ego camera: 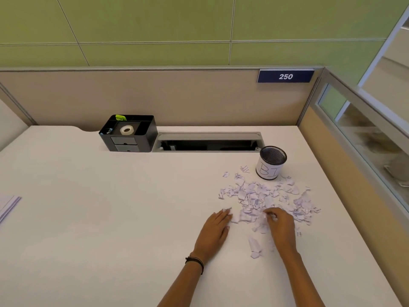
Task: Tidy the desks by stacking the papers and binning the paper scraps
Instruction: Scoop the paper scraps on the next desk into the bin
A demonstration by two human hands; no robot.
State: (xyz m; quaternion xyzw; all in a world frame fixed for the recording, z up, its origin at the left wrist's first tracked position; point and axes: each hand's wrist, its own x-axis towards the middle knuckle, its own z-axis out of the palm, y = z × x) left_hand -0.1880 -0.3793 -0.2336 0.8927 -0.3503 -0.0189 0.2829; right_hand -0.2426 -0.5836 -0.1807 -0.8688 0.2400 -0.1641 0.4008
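Observation:
A heap of torn white paper scraps [261, 197] lies on the white desk [110, 207], at the right. Just behind the heap stands a small black mesh cup [271, 162] with a white label, upright and apart from my hands. My left hand [215, 231] lies flat on the desk at the heap's left edge, fingers straight, fingertips touching the nearest scraps. My right hand [281, 227] is curled over the heap's near side and pinches a few scraps. A stack of papers [7, 206] shows at the far left edge, mostly cut off.
A black desk organiser [128, 134] with a tape roll stands at the back. To its right is an open cable slot [208, 144] in the desk. Beige partitions close the back and the right side. A few stray scraps [254, 247] lie between my forearms.

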